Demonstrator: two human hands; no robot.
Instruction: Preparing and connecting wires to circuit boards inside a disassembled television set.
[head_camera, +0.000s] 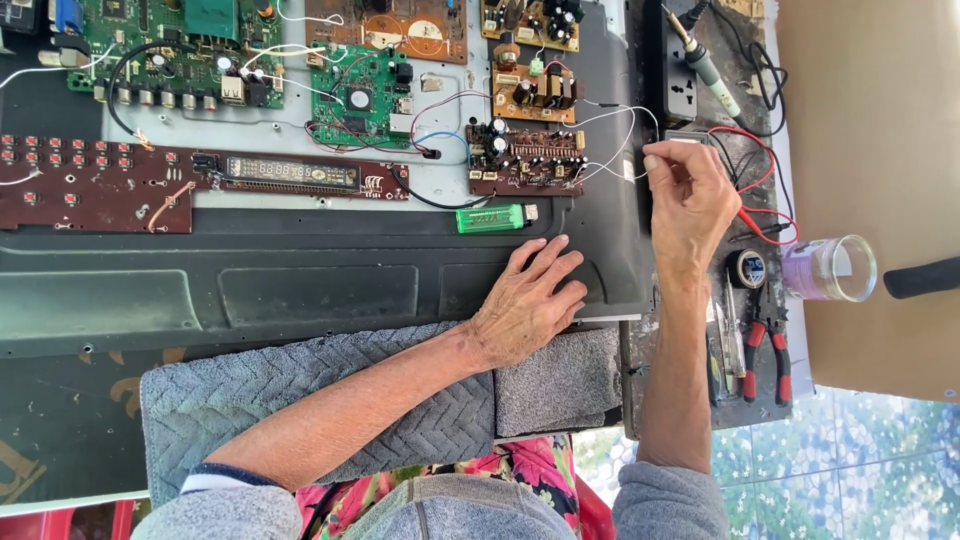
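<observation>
We cannot make out what the right hand (690, 200) pinches by the thin wires (610, 125); the left hand (530, 300) lies spread flat on the dark panel (300, 270).

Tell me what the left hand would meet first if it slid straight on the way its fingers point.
Probably the green lighter: the left hand lies flat on the dark panel, fingers aimed up-right, and the lighter sits just beyond the fingertips, slightly left of their line.

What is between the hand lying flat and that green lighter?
Nothing visible. The left hand rests flat on the dark panel, and the green lighter lies just beyond its fingertips, apart from them, with only bare panel between.
</observation>
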